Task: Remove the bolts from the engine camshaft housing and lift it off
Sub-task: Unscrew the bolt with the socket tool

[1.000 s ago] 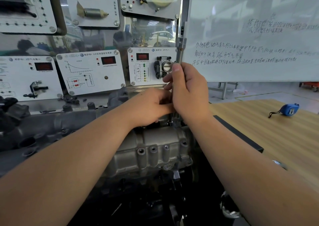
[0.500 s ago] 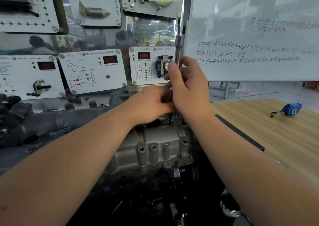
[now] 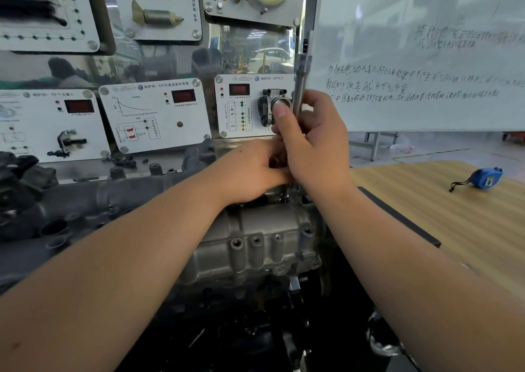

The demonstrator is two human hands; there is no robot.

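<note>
Bolt removal under way. My right hand point(image 3: 309, 144) grips the upright wrench point(image 3: 299, 87); left hand point(image 3: 252, 170) curls at its base over the housing point(image 3: 255, 238), contents hidden. Next: keep turning, lift bolt.

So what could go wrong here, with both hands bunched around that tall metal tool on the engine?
The right hand grips the upright tool while the left hand hides its tip, so a slip could pinch fingers. A freed bolt might also drop into the dark gap below the camshaft housing.
</note>
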